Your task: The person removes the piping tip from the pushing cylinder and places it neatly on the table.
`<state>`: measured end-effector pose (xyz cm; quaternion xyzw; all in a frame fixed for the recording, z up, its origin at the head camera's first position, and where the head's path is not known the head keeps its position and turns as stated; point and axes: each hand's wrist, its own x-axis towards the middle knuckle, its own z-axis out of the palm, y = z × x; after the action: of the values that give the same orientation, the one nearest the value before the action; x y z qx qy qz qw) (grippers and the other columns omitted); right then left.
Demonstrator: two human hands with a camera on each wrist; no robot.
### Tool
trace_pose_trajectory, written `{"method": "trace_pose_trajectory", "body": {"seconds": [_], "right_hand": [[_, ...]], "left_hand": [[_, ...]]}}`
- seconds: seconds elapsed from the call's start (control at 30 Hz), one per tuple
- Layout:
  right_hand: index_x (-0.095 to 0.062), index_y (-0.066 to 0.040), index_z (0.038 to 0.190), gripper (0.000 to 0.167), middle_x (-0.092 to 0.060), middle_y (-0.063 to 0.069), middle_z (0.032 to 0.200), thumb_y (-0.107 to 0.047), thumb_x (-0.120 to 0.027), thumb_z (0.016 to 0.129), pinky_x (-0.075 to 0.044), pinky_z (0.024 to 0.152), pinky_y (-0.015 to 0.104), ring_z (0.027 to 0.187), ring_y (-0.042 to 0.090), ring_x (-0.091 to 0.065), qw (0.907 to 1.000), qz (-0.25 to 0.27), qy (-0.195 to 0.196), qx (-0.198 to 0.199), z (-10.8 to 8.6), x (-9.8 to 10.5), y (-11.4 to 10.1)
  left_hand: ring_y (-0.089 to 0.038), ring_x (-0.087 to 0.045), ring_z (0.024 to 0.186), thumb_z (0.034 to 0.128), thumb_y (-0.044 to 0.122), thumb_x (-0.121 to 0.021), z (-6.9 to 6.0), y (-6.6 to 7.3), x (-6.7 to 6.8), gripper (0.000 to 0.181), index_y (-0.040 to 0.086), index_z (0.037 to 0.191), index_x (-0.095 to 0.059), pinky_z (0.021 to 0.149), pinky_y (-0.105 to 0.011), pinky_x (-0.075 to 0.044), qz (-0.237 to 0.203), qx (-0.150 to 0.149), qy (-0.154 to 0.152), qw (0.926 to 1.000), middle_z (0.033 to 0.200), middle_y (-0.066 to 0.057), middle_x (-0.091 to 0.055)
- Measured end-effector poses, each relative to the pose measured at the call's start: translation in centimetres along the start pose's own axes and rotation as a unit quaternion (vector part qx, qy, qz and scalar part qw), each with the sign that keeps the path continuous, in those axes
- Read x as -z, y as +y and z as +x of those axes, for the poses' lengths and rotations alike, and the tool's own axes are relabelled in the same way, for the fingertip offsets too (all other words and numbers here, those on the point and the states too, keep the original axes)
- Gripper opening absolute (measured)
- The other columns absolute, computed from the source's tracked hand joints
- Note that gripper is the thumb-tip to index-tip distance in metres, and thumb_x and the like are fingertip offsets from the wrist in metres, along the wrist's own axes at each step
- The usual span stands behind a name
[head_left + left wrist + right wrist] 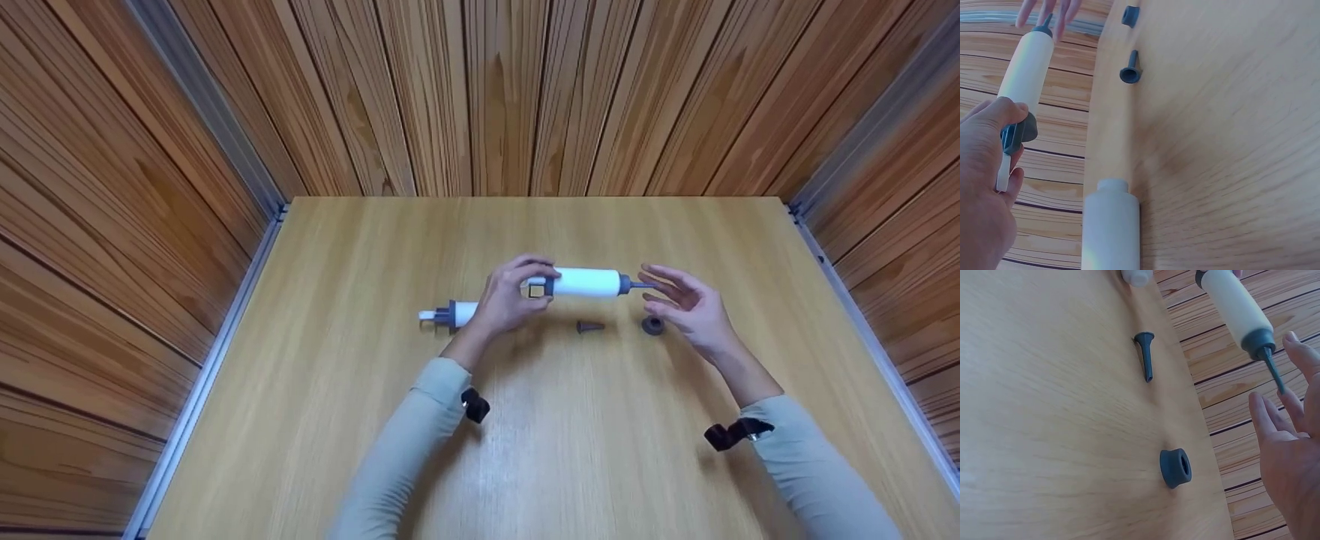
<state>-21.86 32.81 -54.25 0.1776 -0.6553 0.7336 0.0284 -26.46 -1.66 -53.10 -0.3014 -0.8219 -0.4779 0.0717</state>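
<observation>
A white tube-shaped pump (586, 283), with a dark grey collar and pale handle at one end and a thin grey nozzle at the other, is held above the table. My left hand (514, 291) grips it at the collar end, thumb against the tube in the left wrist view. My right hand (694, 306) is by the nozzle (1273, 372), fingers spread; whether a fingertip touches the tip I cannot tell. Below lie a loose dark grey nozzle (1145, 354) and a dark grey ring-shaped cap (1175, 468).
A second white pump (454, 316) lies on the table (570, 450) under my left hand, partly hidden by it; its bare neck (1113, 185) shows in the left wrist view. Wood-plank walls (502, 97) with metal rails bound the table's back and sides.
</observation>
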Motion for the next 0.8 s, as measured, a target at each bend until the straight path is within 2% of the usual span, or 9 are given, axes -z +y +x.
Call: {"method": "trace_pose_trajectory", "body": {"seconds": [0.17,0.43,0.67,0.8], "right_hand": [[-0.048,0.020,0.155,0.058,-0.076,0.002,0.151,0.025,-0.063,0.099,-0.063,0.110,0.029,0.139,0.017,-0.075,0.9999,-0.008,0.010,-0.009,0.5,-0.9,-0.2],[-0.056,0.016,0.152,0.056,-0.080,-0.002,0.143,0.020,-0.071,0.098,-0.063,0.108,0.024,0.130,0.010,-0.078,0.9974,-0.049,0.041,-0.034,0.8,-2.7,-1.1],[-0.058,0.016,0.150,0.052,-0.081,-0.006,0.140,0.019,-0.069,0.100,-0.063,0.106,0.022,0.132,0.011,-0.077,0.9974,-0.049,0.040,-0.035,0.6,-3.7,-1.7],[-0.060,0.018,0.147,0.050,-0.082,-0.002,0.138,0.021,-0.069,0.098,-0.064,0.104,0.024,0.128,0.009,-0.079,0.9986,-0.033,0.036,-0.024,0.6,-4.4,-1.9]], "left_hand": [[-0.032,-0.071,0.139,0.0943,0.001,-0.087,-0.3,0.3,0.5,0.035,0.006,0.128,-0.081,0.124,-0.043,-0.056,-0.005,-0.017,0.010,0.9998,0.145,-0.014,-0.073],[-0.034,-0.073,0.135,0.0926,-0.001,-0.087,-0.9,0.8,1.1,0.033,0.004,0.125,-0.081,0.121,-0.042,-0.059,-0.004,-0.044,0.017,0.9989,0.142,-0.016,-0.075],[-0.032,-0.072,0.139,0.0944,0.001,-0.087,-1.9,1.0,2.0,0.034,0.007,0.128,-0.081,0.122,-0.042,-0.058,-0.011,-0.032,0.012,0.9994,0.145,-0.015,-0.073],[-0.033,-0.071,0.139,0.0936,0.000,-0.087,-2.3,0.9,2.5,0.036,0.007,0.128,-0.080,0.122,-0.042,-0.058,-0.020,-0.029,0.026,0.9991,0.146,-0.015,-0.073]]}}
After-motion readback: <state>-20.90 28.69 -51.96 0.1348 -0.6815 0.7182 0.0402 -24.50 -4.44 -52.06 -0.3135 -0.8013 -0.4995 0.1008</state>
